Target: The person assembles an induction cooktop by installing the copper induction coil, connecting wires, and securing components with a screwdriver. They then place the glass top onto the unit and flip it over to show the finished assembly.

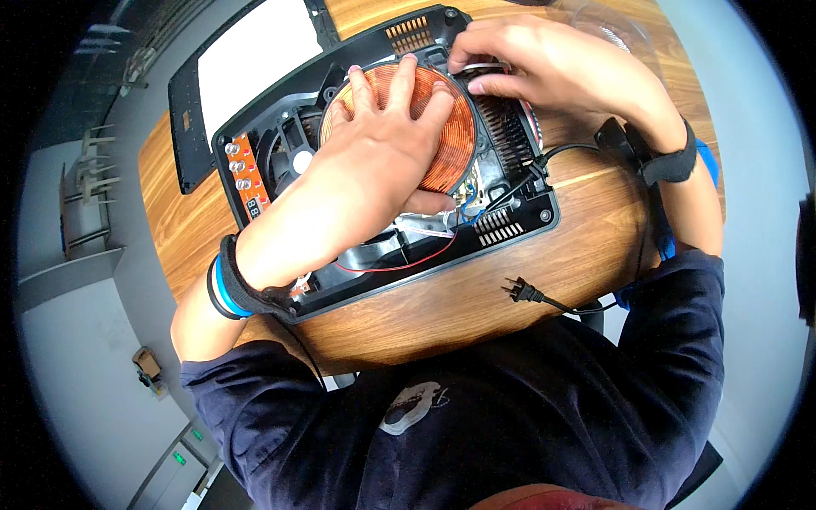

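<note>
The left hand (378,153) lies palm down with its fingers spread across a round copper coil (456,153), its thumb stretched out along the coil's near edge. The coil sits in the middle of an open black housing (442,265) that rests at an angle on the wooden worktop (408,327). The right hand (531,66) is at the housing's far right side, fingers bent and thumb set apart from them, beside the black finned part (506,132); whether it pinches anything cannot be told. Left of the coil, an orange circuit board (239,166) with a row of round buttons runs along the housing's edge. A red wire (408,268) curves through the near part of the housing, and a blue wire (472,204) shows beside the coil. A black plug (524,291) lies near the worktop's near edge. Beyond the housing, a white sheet (263,64) covers part of a black panel (189,140).
</note>
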{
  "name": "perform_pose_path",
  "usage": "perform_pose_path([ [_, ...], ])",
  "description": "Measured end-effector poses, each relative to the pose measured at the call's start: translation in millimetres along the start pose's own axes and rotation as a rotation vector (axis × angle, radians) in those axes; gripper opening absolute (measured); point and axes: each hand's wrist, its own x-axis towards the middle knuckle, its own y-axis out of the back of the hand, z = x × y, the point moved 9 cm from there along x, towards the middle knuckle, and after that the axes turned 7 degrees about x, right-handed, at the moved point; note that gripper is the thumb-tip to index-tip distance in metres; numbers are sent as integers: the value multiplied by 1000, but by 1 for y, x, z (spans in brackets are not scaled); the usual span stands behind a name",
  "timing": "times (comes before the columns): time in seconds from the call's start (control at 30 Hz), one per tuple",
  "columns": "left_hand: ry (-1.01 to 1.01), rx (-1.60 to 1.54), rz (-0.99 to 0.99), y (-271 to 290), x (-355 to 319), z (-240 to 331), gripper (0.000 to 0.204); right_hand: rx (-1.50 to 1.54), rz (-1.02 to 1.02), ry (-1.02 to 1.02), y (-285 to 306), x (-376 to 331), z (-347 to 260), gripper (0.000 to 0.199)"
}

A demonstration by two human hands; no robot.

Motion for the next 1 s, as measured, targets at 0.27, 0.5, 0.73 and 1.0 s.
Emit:
perform_pose_path([
  [0.27,-59,-5,31,-1,0,0,117,7,-40,-55,-4,-17,-14,50],
  [0.5,-11,21,22,-4,0,7,114,25,57,72,-12,-20,-13,58],
  [0.73,-46,28,49,-11,-3,3,114,79,40,60,-17,-20,-11,60],
  [1.0,-125,-72,104,-10,-20,-3,117,8,30,53,-14,-23,-22,61],
])
